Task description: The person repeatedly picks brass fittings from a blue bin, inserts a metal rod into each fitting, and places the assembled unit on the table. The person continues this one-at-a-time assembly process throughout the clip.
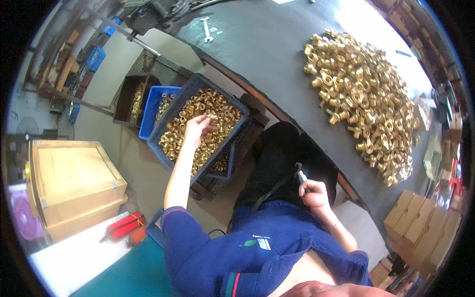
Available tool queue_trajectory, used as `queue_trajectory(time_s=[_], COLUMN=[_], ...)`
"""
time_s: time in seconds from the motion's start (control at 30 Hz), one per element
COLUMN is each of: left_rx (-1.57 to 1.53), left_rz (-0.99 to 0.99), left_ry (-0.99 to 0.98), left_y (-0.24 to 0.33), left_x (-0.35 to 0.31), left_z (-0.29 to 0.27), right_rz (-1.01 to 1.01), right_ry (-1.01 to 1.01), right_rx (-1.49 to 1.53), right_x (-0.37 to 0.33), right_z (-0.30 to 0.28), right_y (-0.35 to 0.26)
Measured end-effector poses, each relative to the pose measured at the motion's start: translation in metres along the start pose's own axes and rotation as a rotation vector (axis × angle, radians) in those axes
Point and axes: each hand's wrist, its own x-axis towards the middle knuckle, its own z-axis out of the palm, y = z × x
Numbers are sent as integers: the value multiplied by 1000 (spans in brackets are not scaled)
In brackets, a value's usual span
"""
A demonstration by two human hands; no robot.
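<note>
My left hand (197,130) reaches over a dark blue-grey plastic bin (161,129) heaped with brass fittings (198,161). Its fingers are drawn together round a brass fitting (213,118) at their tips, just above the heap. Close to my lap, my right hand (315,194) is wrapped round a small, slim hand tool (302,176) with a pale grey body. The tool's lower part is hidden in my fist, and its exact kind does not show. A large pile of brass fittings (366,99) lies on the dark workbench (257,54) to my right.
A blue bin (146,119) and a brown bin (123,111) with metal parts stand beyond the left bin. A spanner (206,29) rests on the bench's far end. At left are a wooden box (74,173) and red-handled tools (123,226); cardboard boxes (420,225) stand at right.
</note>
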Motion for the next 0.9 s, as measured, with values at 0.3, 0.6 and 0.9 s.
queue_trajectory(time_s=[0.3,0.6,0.9], left_rx=[55,190,257], left_rz=[-30,-74,24], left_ry=[-700,-793,-880], left_y=[61,54,58], left_x=[-128,-139,-146], left_z=[171,218,248], right_rz=[-465,-533,-147], right_ry=[-222,-52,-566], right_rx=[-474,-490,1082], right_x=[7,-14,-14], right_z=[11,-13,-32], right_y=[-36,-22,2])
